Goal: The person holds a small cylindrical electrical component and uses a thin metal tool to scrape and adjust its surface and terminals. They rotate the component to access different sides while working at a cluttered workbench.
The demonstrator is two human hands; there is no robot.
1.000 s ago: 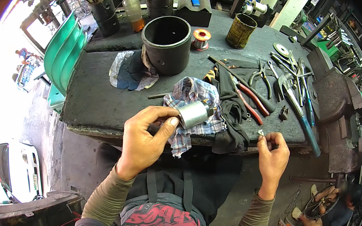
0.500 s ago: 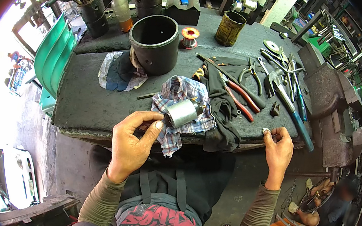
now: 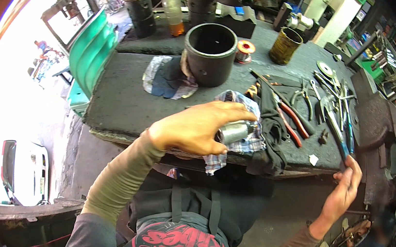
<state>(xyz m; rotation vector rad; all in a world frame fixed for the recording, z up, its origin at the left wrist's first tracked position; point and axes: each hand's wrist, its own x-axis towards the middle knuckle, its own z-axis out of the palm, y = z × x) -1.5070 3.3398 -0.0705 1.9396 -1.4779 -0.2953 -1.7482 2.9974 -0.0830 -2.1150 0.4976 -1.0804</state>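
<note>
My left hand [image 3: 195, 125] reaches over a silver metal cylinder [image 3: 235, 133], fingers stretched out and thumb apart. The cylinder lies on its side on a plaid cloth [image 3: 213, 163] near the bench's front edge; the hand hides part of it, and firm contact cannot be made out. At the right, my right hand [image 3: 344, 191] has its fingers curled at the lower end of a long steel tool with a blue grip [image 3: 341, 145]. The tool's head rests among other hand tools. A small white scrap [image 3: 313, 159] lies on the bench left of that hand.
Red-handled pliers [image 3: 292, 119] and black-handled pliers [image 3: 304, 97] lie on dark cloth. Behind stand a thick dark pipe section [image 3: 209, 68], a solder spool [image 3: 245, 51], a yellow can [image 3: 284, 48] and a bottle [image 3: 173, 13]. A heavy vise [image 3: 379, 119] flanks the right side.
My left hand has moved over the cylinder with fingers extended. My right hand has let go of the white scrap and shifted right to the blue-gripped tool. The view has shifted too.
</note>
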